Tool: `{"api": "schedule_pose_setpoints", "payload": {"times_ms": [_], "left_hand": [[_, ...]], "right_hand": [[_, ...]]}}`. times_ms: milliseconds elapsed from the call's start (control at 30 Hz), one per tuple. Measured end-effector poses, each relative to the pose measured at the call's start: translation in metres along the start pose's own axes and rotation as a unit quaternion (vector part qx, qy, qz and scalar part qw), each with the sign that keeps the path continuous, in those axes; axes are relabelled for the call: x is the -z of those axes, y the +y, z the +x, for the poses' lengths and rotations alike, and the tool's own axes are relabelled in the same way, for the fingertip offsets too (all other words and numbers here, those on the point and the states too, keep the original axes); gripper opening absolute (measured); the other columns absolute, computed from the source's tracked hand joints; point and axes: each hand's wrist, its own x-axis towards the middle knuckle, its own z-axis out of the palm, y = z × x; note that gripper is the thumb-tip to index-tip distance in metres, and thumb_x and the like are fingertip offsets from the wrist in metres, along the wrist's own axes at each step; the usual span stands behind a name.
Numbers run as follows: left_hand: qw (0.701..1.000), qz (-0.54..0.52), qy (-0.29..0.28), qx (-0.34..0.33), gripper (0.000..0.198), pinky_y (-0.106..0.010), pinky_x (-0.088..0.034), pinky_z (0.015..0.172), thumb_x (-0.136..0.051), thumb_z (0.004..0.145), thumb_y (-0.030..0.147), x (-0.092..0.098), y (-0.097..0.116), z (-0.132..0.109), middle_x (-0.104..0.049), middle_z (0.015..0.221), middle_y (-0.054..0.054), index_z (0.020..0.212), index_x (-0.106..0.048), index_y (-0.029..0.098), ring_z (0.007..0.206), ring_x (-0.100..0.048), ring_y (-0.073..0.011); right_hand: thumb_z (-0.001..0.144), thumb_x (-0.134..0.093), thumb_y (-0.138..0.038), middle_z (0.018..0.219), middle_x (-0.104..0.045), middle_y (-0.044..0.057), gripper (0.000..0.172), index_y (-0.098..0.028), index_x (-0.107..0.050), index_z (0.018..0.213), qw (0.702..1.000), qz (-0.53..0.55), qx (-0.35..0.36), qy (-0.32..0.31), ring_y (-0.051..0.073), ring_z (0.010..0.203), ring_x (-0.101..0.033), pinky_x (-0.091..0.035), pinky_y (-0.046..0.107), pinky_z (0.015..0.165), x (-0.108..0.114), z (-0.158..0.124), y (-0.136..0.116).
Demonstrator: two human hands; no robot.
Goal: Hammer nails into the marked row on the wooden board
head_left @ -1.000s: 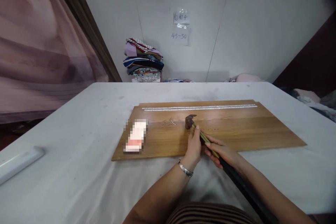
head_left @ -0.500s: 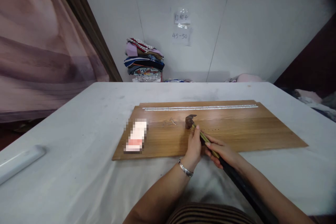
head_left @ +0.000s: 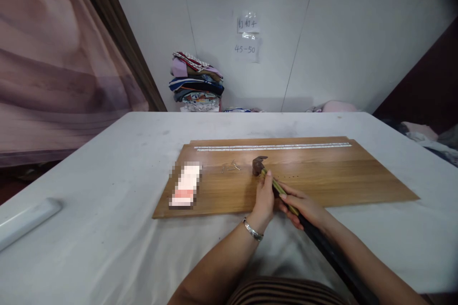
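Observation:
My right hand [head_left: 304, 207] is wrapped round the handle of a claw hammer [head_left: 259, 166] with a rusty-brown head. Its long handle slants back toward my body, the rear part black. Close behind the hammer head is my left hand [head_left: 265, 195], its thumb by the neck. The left fingers look closed, but whatever they pinch is hidden. Below both hands lies a wooden board [head_left: 343, 181]. A short row of small dark nail heads [head_left: 293, 176] runs across it, right of the hammer. Loose nails [head_left: 231, 167] are scattered to the left.
Two white measuring strips [head_left: 272, 147] run along the board's far edge. A blurred-out pale rectangle [head_left: 186, 183] is on its left end. The board rests on a white-covered table [head_left: 107, 176]. At far left is a white rounded object [head_left: 30, 219]; folded clothes [head_left: 196, 81] are stacked behind.

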Motion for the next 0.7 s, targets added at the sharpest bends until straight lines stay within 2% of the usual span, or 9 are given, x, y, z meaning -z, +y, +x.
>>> {"api": "schedule_pose_setpoints", "payload": {"times_ms": [200,400,500,700], "left_hand": [[0.999,0.016,-0.003,-0.029,0.048,-0.028,-0.043,0.069,-0.053,0.079,0.065,0.0010,0.0014,-0.0005,-0.058,0.073,-0.002,0.079,-0.059,0.017,0.070,-0.052,-0.0159],[1.000,-0.002,0.001,-0.006,0.052,-0.028,-0.042,0.065,-0.056,0.074,0.070,-0.0005,0.0014,-0.0010,-0.056,0.069,-0.001,0.078,-0.057,0.018,0.066,-0.051,-0.0153],[1.000,-0.002,0.001,-0.002,0.051,-0.027,-0.041,0.063,-0.055,0.076,0.068,-0.0002,-0.0018,0.0008,-0.055,0.069,-0.001,0.078,-0.056,0.017,0.065,-0.050,-0.0146],[1.000,0.009,-0.006,-0.012,0.051,-0.028,-0.043,0.067,-0.054,0.078,0.067,0.0008,-0.0022,0.0010,-0.056,0.071,-0.001,0.080,-0.058,0.017,0.067,-0.051,-0.0151]], "right_hand": [[0.085,-0.059,-0.040,0.064,-0.055,-0.005,0.075,-0.025,-0.030,0.152,1.000,0.001,0.006,0.004,0.005,0.033,-0.041,-0.036,0.015,0.027,0.0010,-0.0027,0.0001],[0.084,-0.060,-0.041,0.063,-0.054,-0.005,0.076,-0.025,-0.029,0.152,1.000,0.000,-0.001,0.002,0.005,0.032,-0.040,-0.036,0.015,0.027,0.0012,-0.0017,0.0020],[0.083,-0.061,-0.041,0.063,-0.055,-0.005,0.078,-0.024,-0.029,0.152,1.000,0.001,-0.003,0.005,0.005,0.032,-0.041,-0.037,0.015,0.027,0.0011,-0.0003,0.0028],[0.085,-0.059,-0.041,0.064,-0.055,-0.005,0.076,-0.024,-0.029,0.152,1.000,-0.004,0.008,-0.001,0.005,0.032,-0.041,-0.037,0.015,0.028,0.0023,-0.0010,0.0028]]}}
